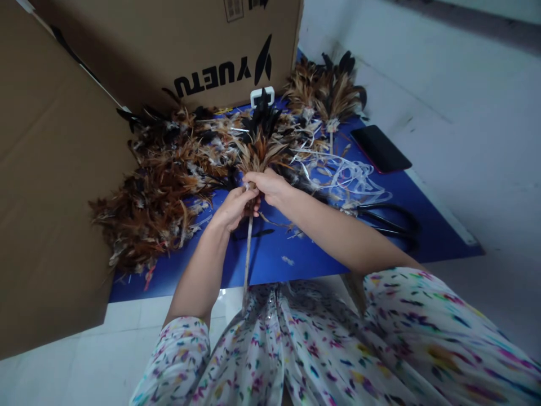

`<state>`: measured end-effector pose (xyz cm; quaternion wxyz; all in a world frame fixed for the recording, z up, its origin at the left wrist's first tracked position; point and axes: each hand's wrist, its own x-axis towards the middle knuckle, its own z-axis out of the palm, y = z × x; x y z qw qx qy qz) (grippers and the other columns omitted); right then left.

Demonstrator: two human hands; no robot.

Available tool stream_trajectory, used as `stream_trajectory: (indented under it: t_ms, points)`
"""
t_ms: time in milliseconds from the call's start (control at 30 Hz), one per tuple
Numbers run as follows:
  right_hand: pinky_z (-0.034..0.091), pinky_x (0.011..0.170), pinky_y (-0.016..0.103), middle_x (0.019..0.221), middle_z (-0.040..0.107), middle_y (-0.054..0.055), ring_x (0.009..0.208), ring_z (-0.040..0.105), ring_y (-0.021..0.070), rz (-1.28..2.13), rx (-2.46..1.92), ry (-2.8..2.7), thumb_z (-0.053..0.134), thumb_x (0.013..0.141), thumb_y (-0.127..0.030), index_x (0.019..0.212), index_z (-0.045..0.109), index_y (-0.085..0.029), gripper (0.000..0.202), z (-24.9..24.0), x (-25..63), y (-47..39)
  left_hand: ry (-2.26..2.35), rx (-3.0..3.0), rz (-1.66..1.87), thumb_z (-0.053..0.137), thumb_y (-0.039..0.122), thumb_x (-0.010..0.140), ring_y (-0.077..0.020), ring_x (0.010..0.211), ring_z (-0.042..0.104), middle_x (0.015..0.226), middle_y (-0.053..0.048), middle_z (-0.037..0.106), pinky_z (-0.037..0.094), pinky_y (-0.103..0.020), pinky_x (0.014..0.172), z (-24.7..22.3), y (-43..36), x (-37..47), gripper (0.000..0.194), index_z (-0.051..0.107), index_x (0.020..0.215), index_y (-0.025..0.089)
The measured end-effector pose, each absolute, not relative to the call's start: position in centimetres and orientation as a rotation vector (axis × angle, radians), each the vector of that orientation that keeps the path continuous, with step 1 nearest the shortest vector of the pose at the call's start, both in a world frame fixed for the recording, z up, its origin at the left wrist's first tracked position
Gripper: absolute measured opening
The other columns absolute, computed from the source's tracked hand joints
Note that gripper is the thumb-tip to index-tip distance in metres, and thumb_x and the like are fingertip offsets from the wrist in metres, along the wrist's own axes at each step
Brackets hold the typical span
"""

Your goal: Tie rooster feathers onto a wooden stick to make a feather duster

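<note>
A bundle of brown and black feathers [262, 148] fans out from the top of a thin stick [248, 254], which slants down past the table's front edge. My left hand [237, 207] is closed round the stick and the base of the bundle. Just above it, my right hand [269, 186] pinches the bundle's base, its fingers touching the left ones. What lies between the fingertips is too small to tell. Loose brown feathers [156, 197] are heaped to the left, and white plastic strips [353, 175] lie tangled to the right.
Black-handled scissors [389, 217] and a dark phone [380, 148] lie on the right of the blue table [313, 254]. Finished-looking feather bundles [333, 98] rest at the back right, near a white object [262, 97]. Cardboard [147, 51] stands behind and left; a wall [443, 101] is on the right.
</note>
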<state>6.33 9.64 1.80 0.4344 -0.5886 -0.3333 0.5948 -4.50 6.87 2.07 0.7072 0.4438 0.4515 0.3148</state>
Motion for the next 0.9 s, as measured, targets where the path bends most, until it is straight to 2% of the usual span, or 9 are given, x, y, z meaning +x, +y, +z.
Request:
stream_trajectory:
  t_ms: [200, 333, 433, 633, 767, 833, 900]
  points:
    - [0.031, 0.037, 0.026, 0.045, 0.047, 0.0, 0.041, 0.043, 0.013, 1.434, -1.495, -0.757, 0.062, 0.069, -0.017, 0.058, 0.048, -0.021, 0.018, 1.7, 5.5, 9.8, 1.027, 0.996, 0.71, 0.062, 0.018, 0.08, -0.0063, 0.044, 0.045, 0.061, 0.004, 0.047, 0.04, -0.019, 0.041, 2.0, 6.8, -4.3, 0.014, 0.051, 0.073, 0.015]
    - [0.036, 0.04, 0.027, 0.046, 0.046, -0.001, 0.043, 0.045, 0.0128, 1.416, -1.454, -0.669, 0.068, 0.066, -0.014, 0.061, 0.047, -0.023, 0.024, 1.8, 5.3, 9.8, 0.975, 0.956, 0.717, 0.064, 0.024, 0.084, -0.0053, 0.043, 0.04, 0.059, 0.005, 0.042, 0.038, -0.019, 0.041, 1.2, 6.8, -4.3, 0.023, 0.048, 0.07, 0.016]
    - [0.036, 0.039, 0.027, 0.046, 0.047, 0.0, 0.044, 0.046, 0.0137, 1.427, -1.483, -0.699, 0.067, 0.068, -0.016, 0.061, 0.048, -0.022, 0.021, 1.6, 5.2, 9.9, 0.951, 0.914, 0.72, 0.066, 0.029, 0.085, -0.0046, 0.042, 0.038, 0.058, 0.006, 0.04, 0.036, -0.018, 0.041, 0.9, 6.8, -4.2, 0.028, 0.045, 0.07, 0.017]
    - [0.039, 0.046, 0.026, 0.056, 0.055, 0.001, 0.051, 0.05, 0.0121, 1.475, -1.381, -0.888, 0.071, 0.073, -0.032, 0.065, 0.055, -0.019, 0.022, 1.7, 6.0, 9.5, 0.937, 0.878, 0.704, 0.062, 0.029, 0.088, -0.0036, 0.042, 0.034, 0.058, 0.006, 0.037, 0.029, -0.015, 0.039, 1.7, 6.6, -4.1, 0.028, 0.043, 0.071, 0.017]
    - [0.043, 0.06, 0.026, 0.076, 0.065, 0.003, 0.066, 0.056, 0.0124, 1.457, -1.181, -1.132, 0.07, 0.077, -0.048, 0.083, 0.065, -0.018, 0.031, 2.3, 9.2, 9.4, 0.904, 0.829, 0.731, 0.06, 0.028, 0.09, -0.0029, 0.042, 0.032, 0.059, 0.007, 0.035, 0.026, -0.014, 0.038, 2.5, 6.8, -4.7, 0.023, 0.046, 0.076, 0.016]
    - [0.043, 0.063, 0.027, 0.077, 0.066, 0.003, 0.07, 0.058, 0.0139, 1.282, -1.306, -1.179, 0.066, 0.081, -0.044, 0.084, 0.066, -0.018, 0.026, 2.2, 11.5, 9.6, 0.881, 0.792, 0.754, 0.058, 0.026, 0.091, -0.0029, 0.043, 0.032, 0.059, 0.007, 0.036, 0.025, -0.013, 0.038, 2.8, 7.1, -5.1, 0.021, 0.047, 0.077, 0.016]
    - [0.043, 0.069, 0.029, 0.073, 0.065, 0.003, 0.07, 0.058, 0.0145, 0.967, -1.466, -1.302, 0.063, 0.083, -0.027, 0.079, 0.067, -0.017, 0.011, 1.5, 13.9, 10.0, 0.849, 0.757, 0.774, 0.057, 0.025, 0.092, -0.0031, 0.043, 0.033, 0.06, 0.006, 0.037, 0.025, -0.013, 0.038, 2.9, 7.3, -5.3, 0.018, 0.049, 0.079, 0.015]
